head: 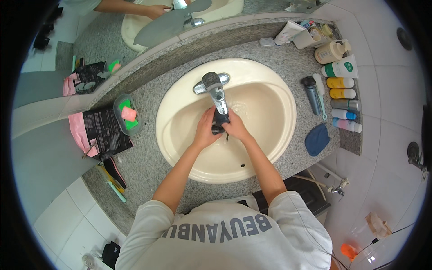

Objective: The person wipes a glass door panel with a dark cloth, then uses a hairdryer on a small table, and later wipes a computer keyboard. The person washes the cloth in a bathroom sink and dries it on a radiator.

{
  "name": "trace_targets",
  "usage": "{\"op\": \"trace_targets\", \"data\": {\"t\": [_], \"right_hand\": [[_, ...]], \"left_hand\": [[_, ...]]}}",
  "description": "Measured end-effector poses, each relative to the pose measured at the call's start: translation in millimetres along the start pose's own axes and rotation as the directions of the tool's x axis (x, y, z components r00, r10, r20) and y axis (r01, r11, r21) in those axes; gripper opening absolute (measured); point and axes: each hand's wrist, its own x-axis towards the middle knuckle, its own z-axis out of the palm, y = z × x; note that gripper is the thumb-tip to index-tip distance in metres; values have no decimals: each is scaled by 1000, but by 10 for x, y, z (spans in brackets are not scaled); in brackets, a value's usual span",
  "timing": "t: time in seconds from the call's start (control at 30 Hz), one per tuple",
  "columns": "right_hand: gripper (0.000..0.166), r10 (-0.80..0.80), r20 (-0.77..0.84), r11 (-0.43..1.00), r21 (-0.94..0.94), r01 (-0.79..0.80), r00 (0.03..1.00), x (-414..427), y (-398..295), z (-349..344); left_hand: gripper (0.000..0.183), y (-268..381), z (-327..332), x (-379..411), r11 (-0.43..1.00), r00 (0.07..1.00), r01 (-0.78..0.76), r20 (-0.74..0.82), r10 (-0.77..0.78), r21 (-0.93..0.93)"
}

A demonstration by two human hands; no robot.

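A cream oval sink [270,148] lies before me, set in a grey granite counter. Its chrome faucet [217,96] reaches over the basin. Just below the spout, my left hand [205,130] and my right hand [237,126] grip a dark, wet-looking item [219,124] from both sides. What that item is, I cannot tell; fingers and faucet cover part of it. Water ripples in the basin behind the spout.
Left, a soap dish [137,126] holds pink soap on a green sponge beside a black-and-pink pouch [108,130]. Right are an electric shaver [312,96], a long-handled brush [320,94], a blue cloth [317,139] and several bottles. A mirror [111,37] runs behind the counter.
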Motion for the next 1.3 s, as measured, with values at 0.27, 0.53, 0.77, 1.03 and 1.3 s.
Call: {"op": "trace_targets", "data": {"t": [0.27, 0.53, 0.77, 1.03, 1.3], "right_hand": [[40, 74, -19, 946, 318, -64, 997, -411, -367, -271], [75, -144, -107, 962, 216, 164, 984, -260, -609, -138], [66, 52, -362, 932, 353, 85, 931, -101, -243, -28], [72, 342, -216, 482, 876, 27, 915, -214, -426, 20], [74, 218, -91, 933, 312, -180, 972, -217, -501, -535]], "left_hand": [[27, 36, 21, 105, 927, 977, 209, 22, -213, -312], [32, 435, -57, 98, 942, 998, 48, -28, -61, -331], [54, 146, -136, 175, 993, 993, -14, -114, 1, -114], [82, 223, 86, 170, 996, 991, -37, -129, 26, -84], [47, -161, 94, 286, 898, 929, 352, 211, -303, -265]]}}
